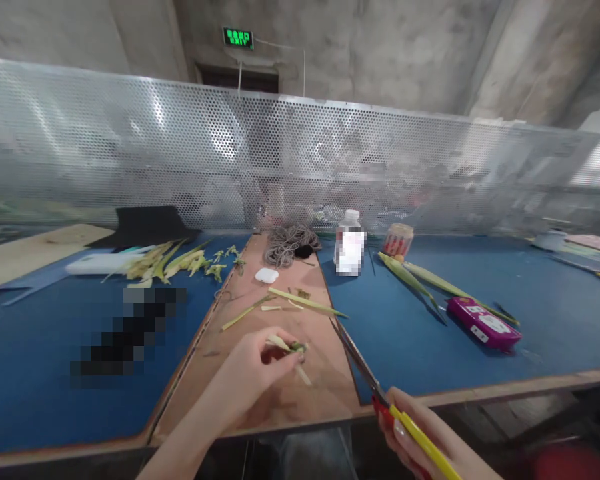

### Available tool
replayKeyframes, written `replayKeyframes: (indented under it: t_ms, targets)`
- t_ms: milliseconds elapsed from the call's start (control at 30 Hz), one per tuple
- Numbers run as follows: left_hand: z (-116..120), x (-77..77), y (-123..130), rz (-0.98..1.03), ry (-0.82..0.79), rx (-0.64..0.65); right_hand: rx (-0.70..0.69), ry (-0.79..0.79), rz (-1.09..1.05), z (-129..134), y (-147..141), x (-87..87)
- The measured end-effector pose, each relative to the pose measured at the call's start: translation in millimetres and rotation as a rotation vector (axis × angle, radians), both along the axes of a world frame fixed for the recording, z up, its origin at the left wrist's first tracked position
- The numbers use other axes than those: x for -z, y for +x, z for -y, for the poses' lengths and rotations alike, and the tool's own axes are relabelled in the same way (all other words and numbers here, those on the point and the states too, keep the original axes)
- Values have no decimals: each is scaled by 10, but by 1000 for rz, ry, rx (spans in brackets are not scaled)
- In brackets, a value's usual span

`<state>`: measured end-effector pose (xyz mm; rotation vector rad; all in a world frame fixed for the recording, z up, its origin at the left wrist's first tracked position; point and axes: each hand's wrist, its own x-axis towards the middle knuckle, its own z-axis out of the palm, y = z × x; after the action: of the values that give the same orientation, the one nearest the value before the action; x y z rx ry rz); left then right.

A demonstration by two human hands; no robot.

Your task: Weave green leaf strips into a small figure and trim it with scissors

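Note:
My left hand (267,360) is closed in a pinch on a small folded piece of pale green leaf (279,342), above the wooden board (220,393). A pale strip (304,375) shows just below those fingertips. My right hand (405,430), at the table's front edge, grips a pair of scissors (360,363) with red and yellow handles. Their long blades point up and away from me, toward the board's right edge, and look nearly closed. A long green leaf strip (307,303) and a thinner yellowish one (245,315) lie on the board beyond my left hand.
Grey cord (290,243) and a white earbud case (267,275) sit farther back. Right of them are a bottle (350,247), a clear tub (398,239), long leaves (413,280) and a purple packet (483,325). Leaf scraps (155,262) lie left. A perforated metal screen (300,147) stands behind.

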<state>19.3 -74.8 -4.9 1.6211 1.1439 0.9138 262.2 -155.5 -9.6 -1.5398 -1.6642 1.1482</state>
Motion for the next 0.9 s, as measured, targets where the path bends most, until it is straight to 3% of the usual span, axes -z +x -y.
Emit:
replayKeyframes:
  t_ms: [100, 200, 333, 400, 567, 633, 733, 800, 867, 900]
  targets:
    - [-87, 149, -58, 13, 33, -140, 49, 63, 159, -86, -1, -203]
    - [-121, 237, -39, 40, 59, -199, 130, 257, 406, -334, 121, -251]
    - [-98, 264, 10, -91, 174, -285, 263, 563, 769, -809, 393, -48]
    - [-88, 293, 13, -201, 265, -313, 238, 557, 830, -986, 482, 57]
    - [-90, 405, 25, -513, 654, -437, 222, 649, 932, -1108, 497, 165]
    - [-94, 385, 50, -617, 746, -480, 239, 693, 949, -1097, 481, 182]
    - [-72, 175, 86, -713, 778, -343, 256, 714, 933, -1092, 479, 202]
    - [-16, -89, 107, -744, 725, -107, 268, 723, 921, -1099, 486, 207]
    - [84, -394, 143, -710, 558, 216, 276, 729, 908, -1111, 499, 209]
    - [144, -536, 168, -638, 456, 280, 272, 733, 900, -1117, 508, 209]
